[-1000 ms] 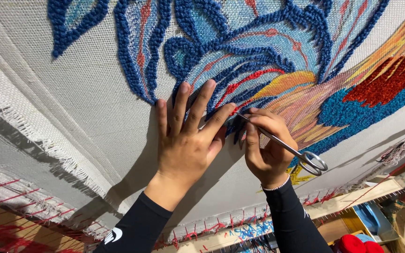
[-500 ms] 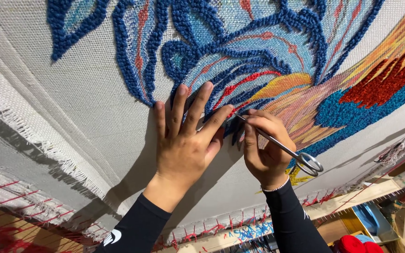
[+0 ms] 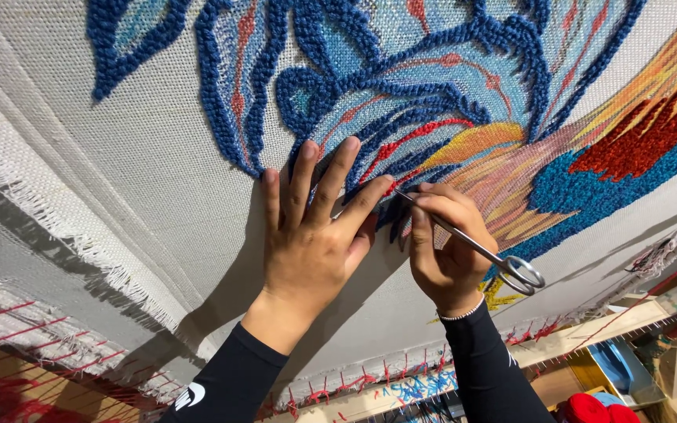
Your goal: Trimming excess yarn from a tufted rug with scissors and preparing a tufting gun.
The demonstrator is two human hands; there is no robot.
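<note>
A white tufting cloth stretched on a frame fills the view. It carries a tufted pattern of dark blue outlines, light blue fill, red lines and orange and yellow streaks. My left hand lies flat on the cloth with fingers spread, its fingertips at the lower edge of the blue loops. My right hand pinches small metal scissors like a pen. Their tips touch the yarn just right of my left index finger. The scissor loops stick out past my wrist.
The wooden frame bar with red yarn ends runs along the bottom. A frayed cloth edge hangs at the left. Red yarn balls and a blue object sit at the lower right.
Both hands stay in almost the same place on the cloth. The scissor tips shifted only slightly at the yarn.
</note>
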